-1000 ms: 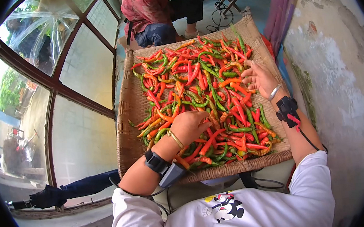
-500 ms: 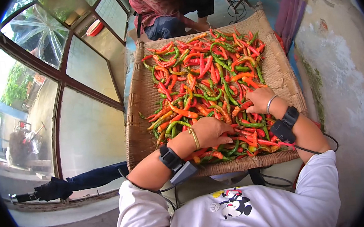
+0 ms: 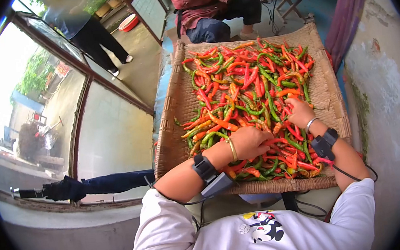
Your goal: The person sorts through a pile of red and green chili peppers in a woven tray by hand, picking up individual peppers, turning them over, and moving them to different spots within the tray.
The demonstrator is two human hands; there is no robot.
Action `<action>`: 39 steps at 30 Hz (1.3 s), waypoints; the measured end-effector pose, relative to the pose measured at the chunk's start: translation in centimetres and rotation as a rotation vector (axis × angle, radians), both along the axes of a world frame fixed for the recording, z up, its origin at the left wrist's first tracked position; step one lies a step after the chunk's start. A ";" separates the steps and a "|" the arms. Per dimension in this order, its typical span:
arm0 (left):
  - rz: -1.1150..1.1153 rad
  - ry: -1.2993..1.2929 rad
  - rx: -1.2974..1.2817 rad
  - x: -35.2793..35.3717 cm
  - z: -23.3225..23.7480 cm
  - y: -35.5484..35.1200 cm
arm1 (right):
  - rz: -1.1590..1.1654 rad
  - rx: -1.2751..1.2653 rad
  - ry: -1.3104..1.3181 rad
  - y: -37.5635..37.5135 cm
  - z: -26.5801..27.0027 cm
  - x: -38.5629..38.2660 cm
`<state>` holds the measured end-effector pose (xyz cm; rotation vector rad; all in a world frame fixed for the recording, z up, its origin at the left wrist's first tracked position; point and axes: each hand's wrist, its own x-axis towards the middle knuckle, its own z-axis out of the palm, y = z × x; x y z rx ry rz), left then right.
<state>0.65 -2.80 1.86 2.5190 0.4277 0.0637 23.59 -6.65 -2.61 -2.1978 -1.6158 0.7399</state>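
Red, orange and green chili peppers [image 3: 248,82] lie spread over a shallow woven tray [image 3: 166,123] in front of me. My left hand [image 3: 248,142] is over the near part of the heap, its fingers closed at a red pepper that points right. My right hand [image 3: 299,112] is farther right and a little farther away, its fingers bent down among the peppers. Its fingertips are partly hidden, and I cannot make out what they hold.
A person in a red patterned top [image 3: 203,1] sits beyond the tray. Another person in dark trousers [image 3: 102,38] stands outside the window frame at the left. A folded dark umbrella [image 3: 114,182] lies on the sill. A rough wall [image 3: 387,85] stands at the right.
The view has shifted, so tray and hands appear farther right. The standing person has come into view behind the opened window. My left hand now has a red pepper at its fingertips.
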 end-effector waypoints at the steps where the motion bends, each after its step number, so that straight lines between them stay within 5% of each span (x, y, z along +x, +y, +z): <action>1: -0.060 -0.010 -0.021 -0.1 -0.3 0.0 | -0.028 0.071 0.030 0.2 -0.5 0.6; 8: 0.089 -0.167 -0.070 0.2 -0.9 0.2 | -0.134 0.227 0.872 -0.7 3.9 1.7; 12: 0.215 -0.286 -0.236 0.4 -0.7 0.4 | -0.048 0.090 1.200 -2.2 6.9 -1.9; 17: 0.336 -0.259 -0.486 0.4 -0.3 0.7 | 0.117 -0.024 1.148 -3.0 6.2 -4.4; 25: 0.329 -0.327 -0.539 0.6 -0.2 0.1 | 0.170 -0.099 0.934 -3.7 5.2 -5.9; 31: 0.419 -0.418 -0.996 0.4 0.6 -0.2 | 0.350 -0.003 0.714 -3.8 5.6 -5.5; 39: 0.501 -0.330 -1.067 0.4 1.2 0.1 | 0.422 -0.165 0.777 -3.5 5.8 -4.5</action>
